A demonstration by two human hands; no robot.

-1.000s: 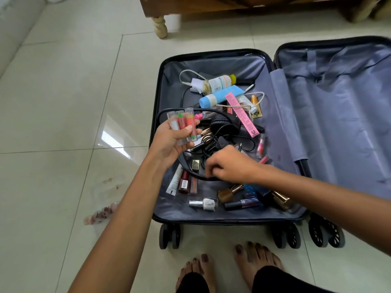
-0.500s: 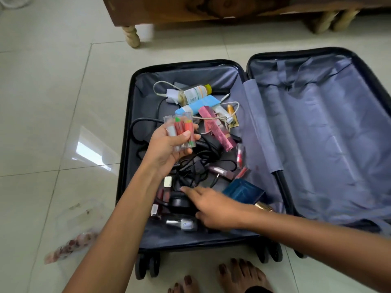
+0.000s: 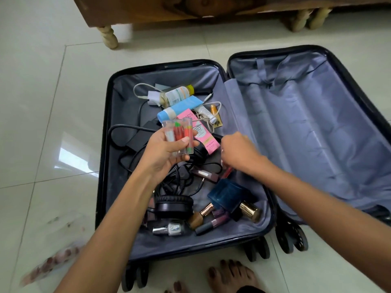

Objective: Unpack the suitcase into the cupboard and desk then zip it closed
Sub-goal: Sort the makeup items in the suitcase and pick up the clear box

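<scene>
Unpacking underway: left hand (image 3: 163,153) grasps clear plastic lip-balm tubes (image 3: 178,135); right hand (image 3: 238,151), fingers curled, grip unclear, over the open dark hard-shell suitcase (image 3: 105,144). Next, gather more cosmetics.

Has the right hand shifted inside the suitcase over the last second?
Yes. The right hand has left the near end by the nail polish bottle and gone up toward the pink box, beside the hinge.
</scene>
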